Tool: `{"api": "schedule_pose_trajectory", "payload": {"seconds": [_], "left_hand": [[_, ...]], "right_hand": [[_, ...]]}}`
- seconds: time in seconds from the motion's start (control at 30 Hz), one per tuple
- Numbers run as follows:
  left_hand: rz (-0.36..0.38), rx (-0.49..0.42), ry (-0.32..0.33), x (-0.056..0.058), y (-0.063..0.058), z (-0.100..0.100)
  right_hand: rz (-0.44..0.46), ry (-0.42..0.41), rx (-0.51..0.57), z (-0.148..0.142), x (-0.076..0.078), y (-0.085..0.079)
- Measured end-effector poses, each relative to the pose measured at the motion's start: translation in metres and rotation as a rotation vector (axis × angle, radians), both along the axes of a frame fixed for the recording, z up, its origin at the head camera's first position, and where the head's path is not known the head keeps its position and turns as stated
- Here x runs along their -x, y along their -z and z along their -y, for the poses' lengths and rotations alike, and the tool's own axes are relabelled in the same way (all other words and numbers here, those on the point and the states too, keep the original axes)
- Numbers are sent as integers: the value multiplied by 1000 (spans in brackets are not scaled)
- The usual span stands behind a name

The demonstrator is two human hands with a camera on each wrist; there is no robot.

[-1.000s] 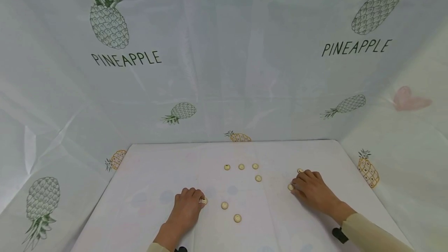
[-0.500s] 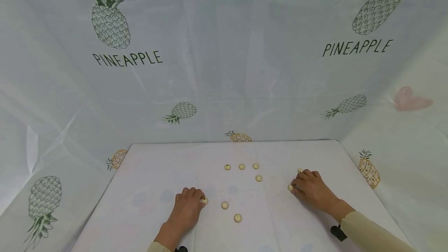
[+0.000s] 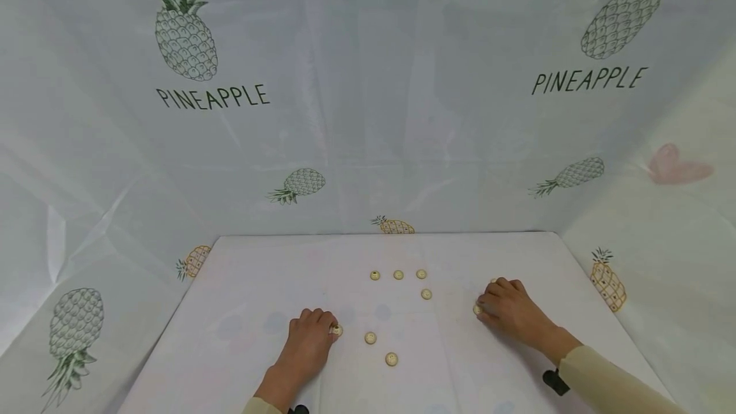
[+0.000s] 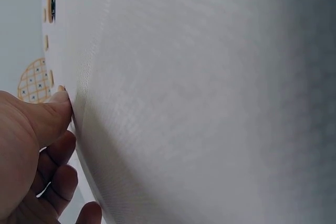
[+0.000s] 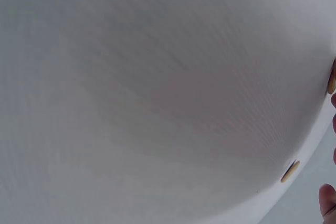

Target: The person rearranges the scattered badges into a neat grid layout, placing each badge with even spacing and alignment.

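Note:
Several small round cream-coloured discs lie on the white-covered table (image 3: pixel 230 337). My left hand (image 3: pixel 307 340) pinches one disc (image 3: pixel 337 330) at its fingertips, low on the table. In the left wrist view, the thumb (image 4: pixel 50 116) covers most of that disc. My right hand (image 3: pixel 514 312) pinches another disc (image 3: pixel 477 309) between thumb and forefinger. A further disc (image 3: pixel 493 280) sits just beyond its knuckles, partly hidden. Only fingertips of the right hand (image 5: pixel 329 200) show at the edge of the right wrist view, near a disc (image 5: pixel 290 171).
Three discs stand in a row at the back, the middle one (image 3: pixel 398 275) among them, with another disc (image 3: pixel 427 294) below the row's right end. Two more, a disc (image 3: pixel 370 337) and a nearer disc (image 3: pixel 391 359), lie right of my left hand. Pineapple-print cloth (image 3: pixel 368 114) walls the table.
Both hands keep almost the same place and hold. The far disc by the right hand is slightly more covered. The head view has shifted a little.

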State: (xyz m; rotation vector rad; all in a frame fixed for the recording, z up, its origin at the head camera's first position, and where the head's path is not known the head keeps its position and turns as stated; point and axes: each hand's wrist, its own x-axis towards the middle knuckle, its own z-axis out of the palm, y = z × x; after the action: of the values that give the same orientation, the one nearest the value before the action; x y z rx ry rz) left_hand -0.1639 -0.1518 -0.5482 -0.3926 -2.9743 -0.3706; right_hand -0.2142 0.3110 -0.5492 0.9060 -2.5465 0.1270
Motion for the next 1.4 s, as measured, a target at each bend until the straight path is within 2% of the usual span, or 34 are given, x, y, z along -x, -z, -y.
{"api": "schedule_pose_trajectory", "payload": {"seconds": [0.17, 0.27, 0.33, 0.57, 0.73, 1.03, 1.4], "left_hand": [[10, -7, -3, 1, 2, 0], [7, -8, 2, 2, 3, 1], [4, -8, 3, 2, 3, 1], [15, -5, 0, 2, 3, 1], [15, -1, -3, 2, 2, 1], [16, 4, 0, 2, 2, 1], [-2, 23, 14, 3, 0, 3]], "right_hand": [[96, 23, 48, 1, -3, 0], [119, 54, 41, 3, -3, 0], [103, 59, 24, 4, -2, 1], [-67, 10, -48, 10, 9, 2], [-114, -5, -99, 18, 16, 2], [-133, -41, -104, 37, 26, -3], [-74, -46, -94, 65, 35, -9]]}}
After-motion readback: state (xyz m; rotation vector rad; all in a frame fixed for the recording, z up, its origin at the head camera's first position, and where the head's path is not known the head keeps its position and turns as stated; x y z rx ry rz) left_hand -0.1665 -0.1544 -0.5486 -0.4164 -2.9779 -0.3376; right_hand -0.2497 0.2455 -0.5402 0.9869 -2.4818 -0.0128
